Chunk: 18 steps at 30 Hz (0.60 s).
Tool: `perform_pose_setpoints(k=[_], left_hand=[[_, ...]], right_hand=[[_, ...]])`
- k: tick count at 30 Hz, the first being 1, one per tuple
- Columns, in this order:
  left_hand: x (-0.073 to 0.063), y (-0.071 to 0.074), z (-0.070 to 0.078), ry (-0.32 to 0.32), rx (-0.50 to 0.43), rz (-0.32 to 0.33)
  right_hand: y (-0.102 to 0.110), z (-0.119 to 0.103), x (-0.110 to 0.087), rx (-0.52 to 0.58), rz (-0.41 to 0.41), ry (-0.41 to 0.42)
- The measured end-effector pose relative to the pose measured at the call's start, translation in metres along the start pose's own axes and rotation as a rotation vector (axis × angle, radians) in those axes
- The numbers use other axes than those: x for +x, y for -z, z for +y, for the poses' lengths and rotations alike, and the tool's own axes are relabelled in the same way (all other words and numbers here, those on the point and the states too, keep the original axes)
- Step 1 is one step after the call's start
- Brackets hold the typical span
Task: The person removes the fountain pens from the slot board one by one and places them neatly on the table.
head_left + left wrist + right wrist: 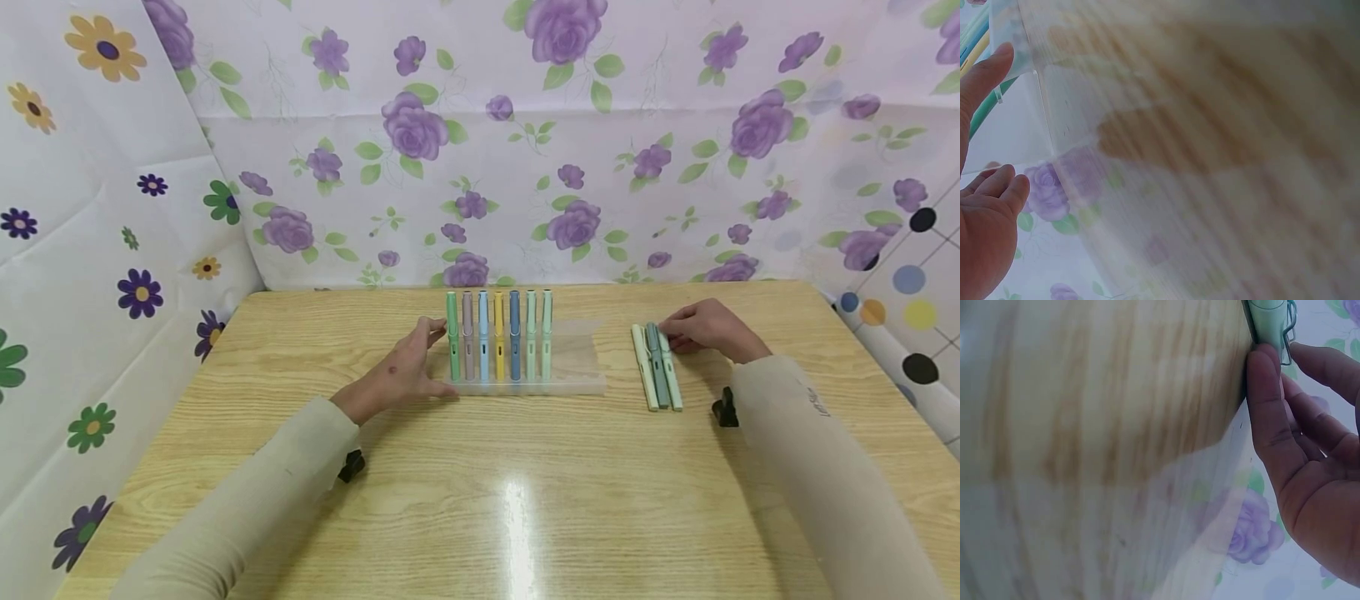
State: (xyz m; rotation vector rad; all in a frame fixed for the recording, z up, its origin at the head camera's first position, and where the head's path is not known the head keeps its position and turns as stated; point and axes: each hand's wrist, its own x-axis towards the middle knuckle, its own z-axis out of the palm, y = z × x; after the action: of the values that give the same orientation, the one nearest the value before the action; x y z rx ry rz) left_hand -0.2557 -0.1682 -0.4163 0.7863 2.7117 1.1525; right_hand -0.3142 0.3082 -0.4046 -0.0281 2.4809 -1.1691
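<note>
A clear pen stand bears a row of several upright capped pens, from a green pen through mauve, light blue, yellow and dark blue to pale green. Its left end is held by my left hand, thumb at the front edge and fingers round the back; the left wrist view shows the thumb against the clear plastic. Right of the stand, three pens lie side by side on the table. My right hand pinches the rightmost, a mint green pen, near its clip between thumb and forefinger.
A grey-teal pen and a cream pen lie close against the pinched one. The wooden table ends at a flowered cloth backdrop. Another flowered cloth hangs along the left side.
</note>
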Motion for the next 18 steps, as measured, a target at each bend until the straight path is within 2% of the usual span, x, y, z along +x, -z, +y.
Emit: perform_pose_setpoints(k=[11, 18], left_hand=[[0.0002, 0.0014, 0.0011, 0.004, 0.006, 0.001], [-0.0012, 0.0011, 0.0029, 0.031, -0.009, -0.008]], right_hand=[[0.0021, -0.0010, -0.0007, 0.014, -0.010, 0.005], [0.0073, -0.0089, -0.0089, 0.010, 0.038, 0.014]])
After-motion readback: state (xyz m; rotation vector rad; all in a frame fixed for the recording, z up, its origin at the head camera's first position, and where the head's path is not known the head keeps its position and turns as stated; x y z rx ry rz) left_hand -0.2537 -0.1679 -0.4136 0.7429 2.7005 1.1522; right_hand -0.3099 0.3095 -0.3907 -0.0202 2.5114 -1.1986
